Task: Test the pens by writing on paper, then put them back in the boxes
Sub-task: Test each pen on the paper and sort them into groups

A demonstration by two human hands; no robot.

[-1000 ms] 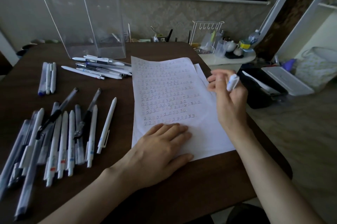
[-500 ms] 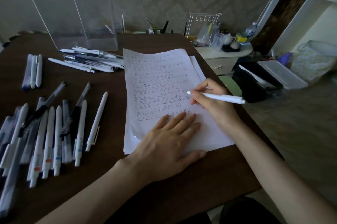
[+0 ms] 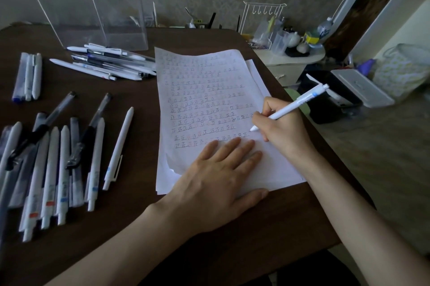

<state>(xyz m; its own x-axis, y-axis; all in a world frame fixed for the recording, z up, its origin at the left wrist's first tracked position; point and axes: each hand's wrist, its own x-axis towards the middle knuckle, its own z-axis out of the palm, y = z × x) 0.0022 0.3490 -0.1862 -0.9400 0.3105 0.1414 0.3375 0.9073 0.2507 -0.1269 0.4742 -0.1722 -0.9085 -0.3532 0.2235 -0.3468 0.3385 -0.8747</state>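
My right hand grips a white pen in writing pose, its tip at the right end of a lower row of marks on the sheet of paper. That sheet is filled with rows of small written characters and lies on more sheets. My left hand rests flat on the paper's lower part, fingers spread. Two clear plastic boxes stand upright at the back left of the dark wooden table.
Several pens lie in a pile at the left, one white pen apart beside it. Another pile lies in front of the boxes, and three pens lie far left. A small white side table with clutter stands right.
My right hand brought the pen down from mid-air to the paper, and its tip now sits further down and right. The view has tilted downward. My left hand stays on the sheet.
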